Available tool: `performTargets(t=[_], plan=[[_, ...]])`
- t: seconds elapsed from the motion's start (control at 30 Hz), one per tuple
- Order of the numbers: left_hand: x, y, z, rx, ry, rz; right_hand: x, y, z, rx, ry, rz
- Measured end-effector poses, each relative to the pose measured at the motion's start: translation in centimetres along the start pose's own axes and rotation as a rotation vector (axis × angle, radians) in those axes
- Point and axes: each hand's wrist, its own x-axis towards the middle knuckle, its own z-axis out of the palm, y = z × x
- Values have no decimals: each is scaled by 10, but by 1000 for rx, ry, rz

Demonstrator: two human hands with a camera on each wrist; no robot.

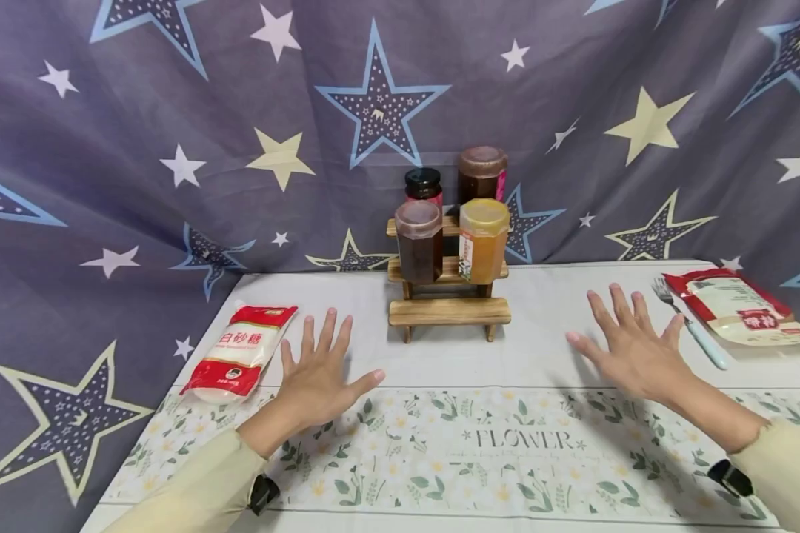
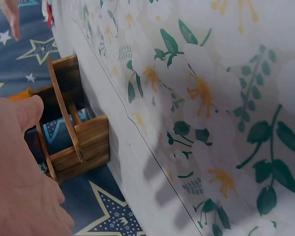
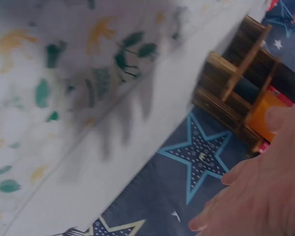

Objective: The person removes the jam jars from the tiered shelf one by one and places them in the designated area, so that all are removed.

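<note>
My left hand [image 1: 316, 374] hovers over the table with its fingers spread, holding nothing, just right of a red and white bag of white sugar [image 1: 240, 349]. On the other side, my right hand [image 1: 640, 352] is also spread and bare, nearest to a fork [image 1: 696, 333] with a pale handle. Between them stands a tiered wooden rack [image 1: 450, 311]. Its middle tier bears a dark-filled jar [image 1: 419, 244] and an amber jar with a yellow lid [image 1: 485, 240]. Higher up sit a black-lidded jar [image 1: 424, 183] and another dark jar [image 1: 483, 174].
A red and cream food packet [image 1: 747, 307] lies at the far right, partly beside the fork. The white tablecloth [image 1: 467, 363] has a floral band across its front. A star-patterned curtain [image 1: 347, 44] hangs behind the table and down its left side.
</note>
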Motion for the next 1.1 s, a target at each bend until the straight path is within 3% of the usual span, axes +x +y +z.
performTargets(t=[0.2,0.37,0.63,0.83,1.1], plan=[[6,5,0,-22,-24,19,9,-7,-13,10,54,-3],[14,5,-1,-112,-37,-4,18,-12,-19,8,88,12],[26,1,-2,-225,18,-59,27,-14,-26,81,129,25],[38,3,0,-340,58,-65,35,-11,-34,153,118,27],[58,2,9,-551,32,-135,54,-18,-41,292,102,22]])
